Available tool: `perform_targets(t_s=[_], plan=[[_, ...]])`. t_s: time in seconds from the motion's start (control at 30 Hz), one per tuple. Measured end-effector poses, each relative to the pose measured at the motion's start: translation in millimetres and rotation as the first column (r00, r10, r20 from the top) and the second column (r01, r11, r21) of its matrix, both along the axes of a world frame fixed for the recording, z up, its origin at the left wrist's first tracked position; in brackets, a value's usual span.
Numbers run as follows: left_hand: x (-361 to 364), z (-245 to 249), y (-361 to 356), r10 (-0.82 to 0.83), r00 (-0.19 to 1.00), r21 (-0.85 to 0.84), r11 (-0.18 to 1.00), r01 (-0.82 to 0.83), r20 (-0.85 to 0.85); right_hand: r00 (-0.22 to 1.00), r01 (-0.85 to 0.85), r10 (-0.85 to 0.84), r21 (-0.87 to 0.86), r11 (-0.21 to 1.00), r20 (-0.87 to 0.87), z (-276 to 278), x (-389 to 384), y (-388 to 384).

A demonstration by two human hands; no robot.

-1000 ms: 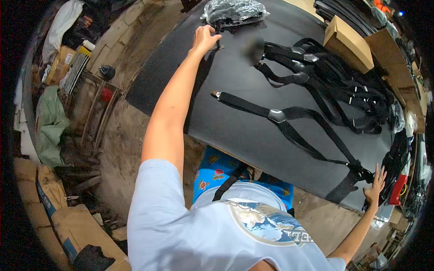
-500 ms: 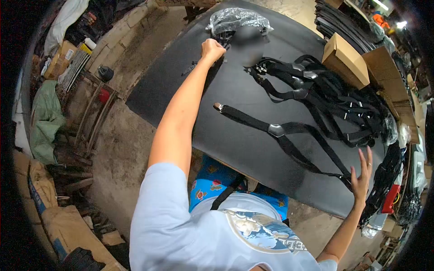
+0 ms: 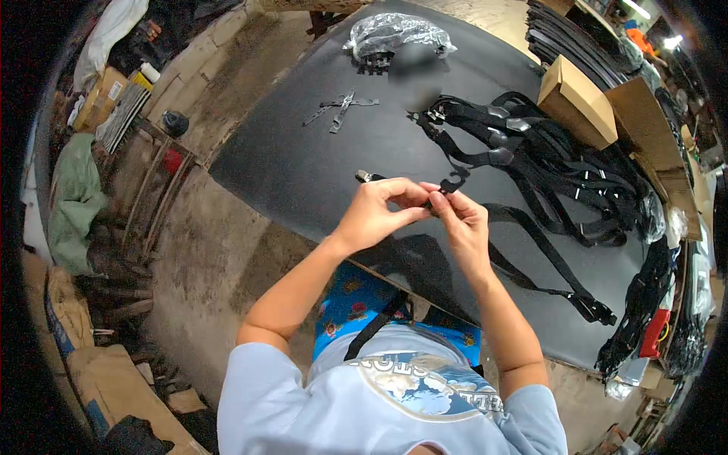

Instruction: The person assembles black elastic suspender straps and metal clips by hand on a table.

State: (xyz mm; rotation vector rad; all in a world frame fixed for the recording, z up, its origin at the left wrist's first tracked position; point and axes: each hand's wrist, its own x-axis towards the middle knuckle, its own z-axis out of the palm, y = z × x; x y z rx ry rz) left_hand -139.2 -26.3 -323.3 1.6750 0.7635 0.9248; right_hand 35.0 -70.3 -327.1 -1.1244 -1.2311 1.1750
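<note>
Above the near part of the table, my left hand and my right hand meet, both closed with thumb and fingers pinching. Between them is a small black plastic hook, its curved end sticking up past my right fingertips. Its lower part is hidden by my fingers. Beneath my hands lies a pair of black suspenders, a metal clip showing left of my left hand and the other end at the right. My hands cover its middle.
Black suspenders are heaped on the table's right side, beside an open cardboard box. Several thin dark strips lie farther left. A clear plastic bag of black pieces sits at the back. A red-handled tool is at right.
My left hand has come back from near the plastic bag to the middle. My right hand has left the suspenders' right end and joined it at the black hook. Loose strips now show.
</note>
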Motion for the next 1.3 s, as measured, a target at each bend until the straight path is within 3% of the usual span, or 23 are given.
perform_targets(t_s=[0.03,0.1,0.17,0.2,0.3,0.43,0.5,0.57,0.63,0.67,0.7,0.73,0.8,0.9,1.03,1.27,1.3], plan=[[-9.6,2.0,3.6,-0.007,0.998,0.083,0.996,0.012,-0.063,0.996,0.019,-0.017,0.034,0.999,-0.083,3.6,-3.0,-3.6],[-26.6,-3.3,16.9,0.2,0.896,0.36,0.932,-0.048,-0.397,0.993,0.099,-0.098,0.025,0.995,-0.06,5.1,4.4,-6.8],[-39.2,-27.5,30.2,0.405,0.766,0.621,0.784,-0.009,-0.5,0.99,0.038,-0.046,-0.058,0.998,-0.133,7.7,24.8,-10.7],[-44.8,-39.5,38.9,0.373,0.701,0.599,0.795,0.096,-0.608,0.993,0.069,-0.077,-0.089,0.994,-0.089,12.7,29.4,-12.7],[-50.6,-42.1,46.5,0.274,0.764,0.537,0.836,0.111,-0.584,0.986,0.165,-0.164,-0.122,0.979,0.016,12.2,42.0,-17.4],[-47.7,-19.5,57.1,0.189,0.781,0.436,0.893,0.117,-0.596,0.989,0.143,-0.149,-0.221,0.965,-0.015,-19.4,54.0,-13.0],[-48.2,-11.8,61.6,0.044,0.792,0.065,0.998,-0.005,-0.608,0.992,0.109,-0.119,-0.218,0.97,-0.031,-36.4,53.4,-10.8],[-53.0,-10.7,65.6,0.064,0.785,0.065,0.997,-0.031,-0.616,0.994,0.051,-0.07,-0.218,0.975,-0.078,-39.6,58.1,-10.8],[-54.9,-18.1,70.7,0.079,0.938,-0.228,0.96,-0.164,-0.339,0.99,0.027,-0.055,-0.207,0.978,-0.13,-36.8,59.2,-12.3],[-47.1,-12.5,63.3,0.153,0.959,-0.264,0.94,-0.216,-0.24,0.993,-0.012,-0.013,-0.206,0.978,-0.119,-40.5,65.3,-12.7],[-36.0,-12.8,58.1,0.148,0.959,-0.261,0.942,-0.211,-0.243,0.992,-0.006,-0.019,-0.205,0.979,-0.123,-40.8,66.0,-13.7],[-23.0,-15.0,53.3,0.233,0.972,-0.326,0.918,-0.227,-0.021,0.991,0.004,-0.03,-0.197,0.98,-0.131,-41.2,65.9,-15.1],[5.5,-23.4,47.6,0.357,0.856,-0.37,0.904,-0.215,0.374,0.989,0.069,-0.089,-0.167,0.984,-0.116,-41.8,60.5,-16.0],[41.5,-18.6,33.8,0.403,0.707,-0.4,0.898,-0.183,0.581,0.993,0.05,-0.073,-0.223,0.973,-0.098,-11.9,56.7,-24.4],[64.9,-2.6,21.9,0.38,0.772,-0.202,0.925,-0.321,0.51,0.993,0.026,-0.052,-0.227,0.973,-0.107,34.2,41.3,-41.2],[78.9,6.7,5.9,0.315,0.816,-0.141,0.949,-0.283,0.484,0.98,-0.064,-0.006,-0.347,0.936,-0.198,58.5,36.5,-49.3],[78.9,6.2,5.4,0.298,0.843,-0.063,0.951,-0.303,0.447,0.975,-0.074,-0.004,-0.342,0.937,-0.224,57.1,36.7,-48.7]])
